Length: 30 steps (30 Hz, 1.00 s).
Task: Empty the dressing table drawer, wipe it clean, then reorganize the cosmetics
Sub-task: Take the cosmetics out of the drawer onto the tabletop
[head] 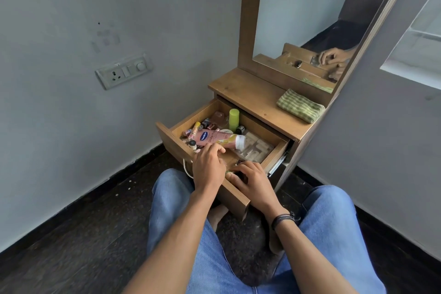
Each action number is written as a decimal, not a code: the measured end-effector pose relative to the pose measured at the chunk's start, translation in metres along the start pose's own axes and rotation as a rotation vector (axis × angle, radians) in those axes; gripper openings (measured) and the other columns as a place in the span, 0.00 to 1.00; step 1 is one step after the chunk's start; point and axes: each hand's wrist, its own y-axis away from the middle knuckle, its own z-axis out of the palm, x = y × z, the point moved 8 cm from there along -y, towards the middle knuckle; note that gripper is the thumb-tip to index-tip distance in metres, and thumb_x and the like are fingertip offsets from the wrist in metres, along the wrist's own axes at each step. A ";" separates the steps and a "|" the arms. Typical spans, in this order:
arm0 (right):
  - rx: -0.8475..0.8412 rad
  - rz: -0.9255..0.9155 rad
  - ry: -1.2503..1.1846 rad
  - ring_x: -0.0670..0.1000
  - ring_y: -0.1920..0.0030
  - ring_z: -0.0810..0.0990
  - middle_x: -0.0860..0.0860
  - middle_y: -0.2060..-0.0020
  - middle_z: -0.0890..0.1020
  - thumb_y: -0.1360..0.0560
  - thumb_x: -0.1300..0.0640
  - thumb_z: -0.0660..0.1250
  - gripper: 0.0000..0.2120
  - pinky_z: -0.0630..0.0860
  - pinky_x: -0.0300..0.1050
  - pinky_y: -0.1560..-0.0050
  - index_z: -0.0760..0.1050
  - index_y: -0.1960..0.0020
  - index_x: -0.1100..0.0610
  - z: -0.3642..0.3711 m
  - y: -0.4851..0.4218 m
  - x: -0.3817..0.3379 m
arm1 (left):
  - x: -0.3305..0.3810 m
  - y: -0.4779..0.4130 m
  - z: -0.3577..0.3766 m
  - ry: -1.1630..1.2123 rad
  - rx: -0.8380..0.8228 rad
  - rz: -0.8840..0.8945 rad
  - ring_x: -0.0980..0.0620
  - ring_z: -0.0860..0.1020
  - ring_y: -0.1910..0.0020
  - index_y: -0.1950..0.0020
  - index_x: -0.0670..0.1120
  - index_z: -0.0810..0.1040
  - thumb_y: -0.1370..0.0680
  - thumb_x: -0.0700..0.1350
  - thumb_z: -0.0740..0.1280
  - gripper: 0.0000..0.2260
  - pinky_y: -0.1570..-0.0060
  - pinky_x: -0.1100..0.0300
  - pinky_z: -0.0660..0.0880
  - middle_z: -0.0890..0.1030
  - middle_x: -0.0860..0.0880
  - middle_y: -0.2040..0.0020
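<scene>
The wooden drawer [274, 153] of the dressing table stands pulled out, full of cosmetics. A pink lotion tube [214, 139] lies across the middle, a lime-green cylinder [234, 119] stands at the back, and several small lipsticks [191, 131] crowd the left side. A clear organiser [256, 148] fills the right part. My left hand [208, 164] reaches in at the front, fingers curled over small items. My right hand [250, 180] rests at the drawer's front right, fingers bent over something dark; whatever it touches is hidden.
A folded green striped cloth [299, 108] lies on the table top [243, 90] below the mirror [305, 19]. A wall socket [124, 71] is at left. I sit on the dark floor [83, 234] in blue jeans, knees on both sides of the drawer.
</scene>
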 end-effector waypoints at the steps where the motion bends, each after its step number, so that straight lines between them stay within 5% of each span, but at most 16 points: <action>1: 0.000 0.010 -0.012 0.44 0.46 0.70 0.42 0.48 0.78 0.20 0.39 0.65 0.17 0.68 0.38 0.43 0.82 0.41 0.49 0.000 -0.001 0.001 | 0.000 -0.003 0.000 -0.021 -0.024 0.006 0.51 0.80 0.47 0.47 0.50 0.80 0.26 0.34 0.69 0.13 0.40 0.49 0.73 0.81 0.53 0.45; 9: 0.059 0.067 -0.052 0.47 0.51 0.74 0.43 0.54 0.78 0.19 0.48 0.67 0.09 0.75 0.48 0.48 0.83 0.46 0.51 -0.010 -0.021 0.000 | -0.007 -0.043 -0.008 0.057 -0.093 -0.089 0.52 0.79 0.46 0.49 0.50 0.79 0.23 0.35 0.67 0.10 0.59 0.59 0.79 0.77 0.53 0.41; 23: 0.026 0.154 0.053 0.52 0.41 0.73 0.49 0.42 0.76 0.22 0.50 0.71 0.16 0.73 0.45 0.45 0.78 0.36 0.53 -0.020 -0.093 0.039 | -0.016 -0.053 0.008 -0.151 -0.073 -0.121 0.52 0.71 0.31 0.44 0.51 0.78 0.22 0.41 0.67 0.09 0.46 0.58 0.75 0.78 0.54 0.36; 30: 0.022 0.161 0.099 0.50 0.37 0.74 0.48 0.34 0.72 0.24 0.49 0.72 0.25 0.80 0.49 0.46 0.72 0.29 0.51 -0.015 -0.095 0.046 | -0.019 -0.055 0.017 -0.262 -0.129 -0.132 0.51 0.70 0.33 0.37 0.53 0.75 0.22 0.47 0.68 0.13 0.43 0.56 0.72 0.75 0.54 0.33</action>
